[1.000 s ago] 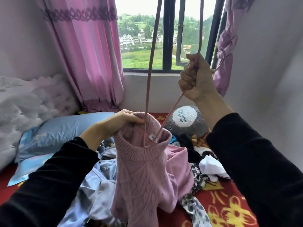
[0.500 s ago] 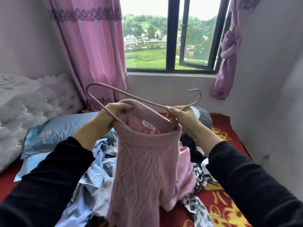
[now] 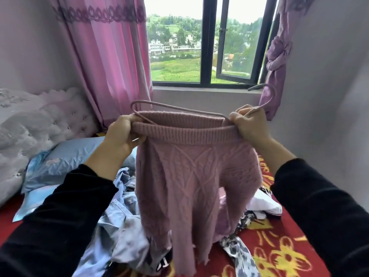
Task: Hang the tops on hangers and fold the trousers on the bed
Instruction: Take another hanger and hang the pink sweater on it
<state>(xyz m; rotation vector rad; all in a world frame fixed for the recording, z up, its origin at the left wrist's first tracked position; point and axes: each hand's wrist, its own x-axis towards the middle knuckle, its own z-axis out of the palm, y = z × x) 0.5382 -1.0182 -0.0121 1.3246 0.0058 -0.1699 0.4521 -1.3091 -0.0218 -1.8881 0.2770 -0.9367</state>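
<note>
Pink cable-knit sweater point(image 3: 191, 176) is hanging over the bed point(image 3: 279, 246); fingers of the left hand point(image 3: 121, 134) are gripping its ribbed edge, fingers of the right hand point(image 3: 249, 124) are gripping that edge plus a pink hanger point(image 3: 179, 109).

Left sleeve point(image 3: 60, 226) at 7 o'clock and right sleeve point(image 3: 323, 216) at 5 o'clock: long, black, soft matte fabric. Left hand point(image 3: 121, 134) and right hand point(image 3: 250, 124) are bare.

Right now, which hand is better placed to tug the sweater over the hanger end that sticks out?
Left, probably. The left hand grips the sweater by its ribbed edge, beside the exposed end of the hanger; the right hand holds the hanger's neck near the hook, farther off.
</note>
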